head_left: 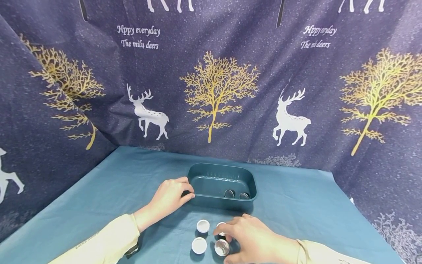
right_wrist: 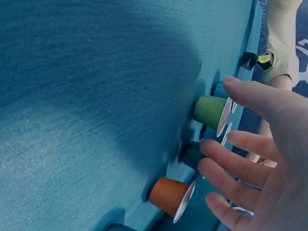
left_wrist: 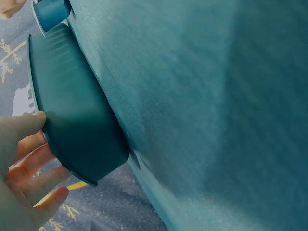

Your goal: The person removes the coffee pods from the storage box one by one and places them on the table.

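Note:
My left hand (head_left: 171, 194) holds the left end of a dark green rectangular tray (head_left: 217, 202), its thumb (left_wrist: 31, 124) at the rim and its fingers around the corner. Two coffee capsules (head_left: 229, 193) lie inside, near the front right. My right hand (head_left: 252, 236) hovers palm down over capsules on the cloth, fingers spread and slightly bent. Its thumb is close to a green capsule (right_wrist: 211, 110); the fingertips partly cover a dark teal capsule (right_wrist: 191, 155). An orange capsule (right_wrist: 168, 195) stands beyond the little finger. Two white-lidded capsules (head_left: 199, 245) stand left of this hand.
A blue-green cloth (head_left: 141, 172) covers the table. Behind it hangs a dark blue curtain (head_left: 244, 47) printed with deer and trees. A blue capsule (left_wrist: 52, 15) appears close to the tray's end in the left wrist view.

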A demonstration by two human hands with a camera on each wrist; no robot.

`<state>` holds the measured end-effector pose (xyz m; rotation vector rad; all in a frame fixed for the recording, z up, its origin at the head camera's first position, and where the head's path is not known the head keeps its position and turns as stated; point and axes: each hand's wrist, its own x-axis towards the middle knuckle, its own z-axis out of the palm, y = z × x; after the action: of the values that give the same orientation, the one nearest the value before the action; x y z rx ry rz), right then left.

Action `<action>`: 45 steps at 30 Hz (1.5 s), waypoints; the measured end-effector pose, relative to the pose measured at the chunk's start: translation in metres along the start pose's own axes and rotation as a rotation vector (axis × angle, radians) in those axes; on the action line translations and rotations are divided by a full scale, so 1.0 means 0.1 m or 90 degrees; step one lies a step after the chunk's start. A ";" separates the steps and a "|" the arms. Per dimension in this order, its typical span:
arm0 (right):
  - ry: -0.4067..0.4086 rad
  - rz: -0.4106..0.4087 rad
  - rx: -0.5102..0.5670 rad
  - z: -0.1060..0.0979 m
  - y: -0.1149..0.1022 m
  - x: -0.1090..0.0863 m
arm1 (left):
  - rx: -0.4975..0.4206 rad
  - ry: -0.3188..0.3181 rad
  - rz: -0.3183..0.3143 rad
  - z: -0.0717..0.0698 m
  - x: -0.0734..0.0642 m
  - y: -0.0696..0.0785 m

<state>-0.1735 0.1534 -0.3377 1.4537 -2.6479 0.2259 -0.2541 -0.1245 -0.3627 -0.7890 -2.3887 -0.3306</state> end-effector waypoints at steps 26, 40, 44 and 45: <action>-0.003 0.106 0.080 -0.36 0.07 0.11 | 0.002 0.001 -0.004 0.00 -0.01 0.00; -0.001 0.154 0.110 -0.68 0.42 0.31 | 0.001 0.003 0.001 -0.01 0.01 0.01; -0.015 0.141 0.138 -0.72 0.55 0.41 | 0.002 0.004 0.000 -0.03 0.00 0.02; -0.017 0.138 0.145 -0.72 0.59 0.43 | 0.002 0.004 -0.001 -0.03 0.00 0.02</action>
<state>-0.2440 0.1620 -0.2640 1.2296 -2.8802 0.5478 -0.2518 -0.1243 -0.3603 -0.7841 -2.3835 -0.3302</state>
